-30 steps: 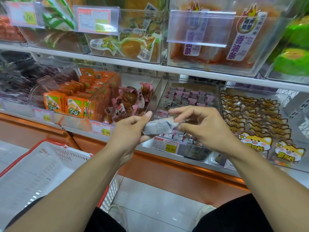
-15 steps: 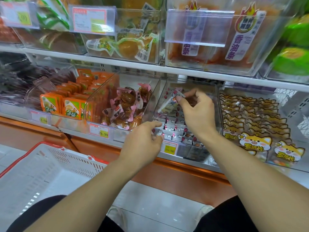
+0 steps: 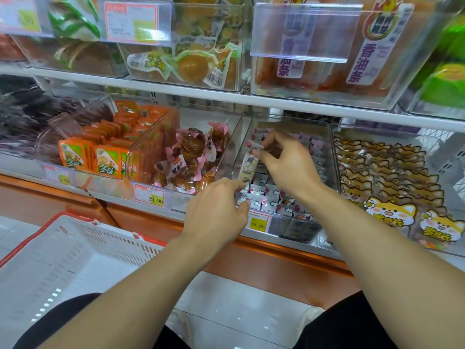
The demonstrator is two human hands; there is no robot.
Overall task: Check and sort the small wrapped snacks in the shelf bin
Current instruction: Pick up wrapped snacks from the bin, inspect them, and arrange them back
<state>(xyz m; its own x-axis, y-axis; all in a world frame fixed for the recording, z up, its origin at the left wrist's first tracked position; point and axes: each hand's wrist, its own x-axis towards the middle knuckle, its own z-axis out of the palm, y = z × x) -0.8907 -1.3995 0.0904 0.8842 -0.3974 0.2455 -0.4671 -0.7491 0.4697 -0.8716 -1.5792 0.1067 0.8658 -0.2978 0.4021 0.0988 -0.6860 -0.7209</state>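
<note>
Sorting snacks in the clear shelf bin

A small wrapped snack (image 3: 247, 168), probably light, crinkly and slippery, stands against the bin (image 3: 329, 157) wall, pinched at its top end by the right hand (image 3: 284, 163); the left hand (image 3: 217, 210) hovers loosely curled at the front edge, holding nothing visible.

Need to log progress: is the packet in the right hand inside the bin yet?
Inside: right hand holds snack packet within bin walls.
</note>
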